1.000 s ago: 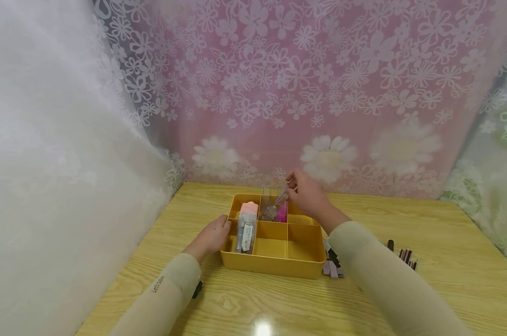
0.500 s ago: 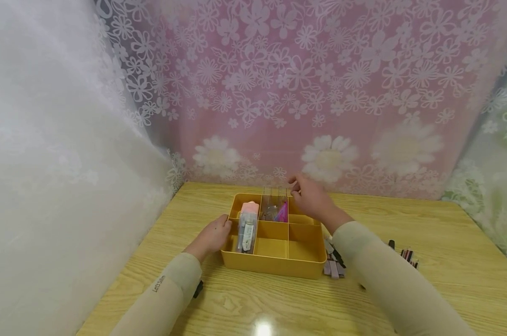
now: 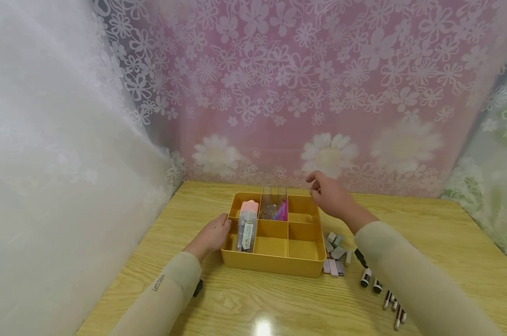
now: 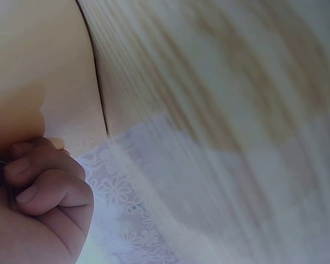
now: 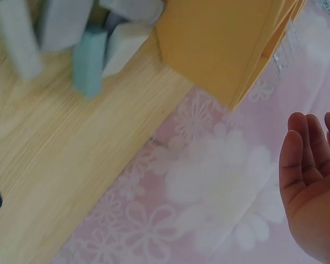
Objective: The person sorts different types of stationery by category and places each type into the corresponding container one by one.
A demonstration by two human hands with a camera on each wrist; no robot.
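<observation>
My left hand (image 3: 214,234) grips the left wall of a yellow compartment box (image 3: 274,266); in the left wrist view its fingers (image 4: 58,190) curl over the rim. My right hand (image 3: 330,196) hangs in the air past the box's back right corner, holding nothing, its fingers loosely bent. A clear case with a pink top (image 3: 248,228) leans across the box's left compartments. In the back middle compartment stand a clear plastic holder (image 3: 274,193) and a bright pink item (image 3: 282,211), partly hidden by the divider.
Right of the box lie several grey, green and lilac erasers or blocks (image 3: 338,252), also seen as blocks (image 5: 89,60) in the right wrist view. Small black-and-white tubes (image 3: 365,278) and thin pencil-like sticks (image 3: 398,308) lie beside my right sleeve. A floral curtain (image 3: 278,93) hangs behind the table.
My right hand let go of a thin purplish piece at the back middle compartment and moved right, away from the box. The left hand stayed on the box wall.
</observation>
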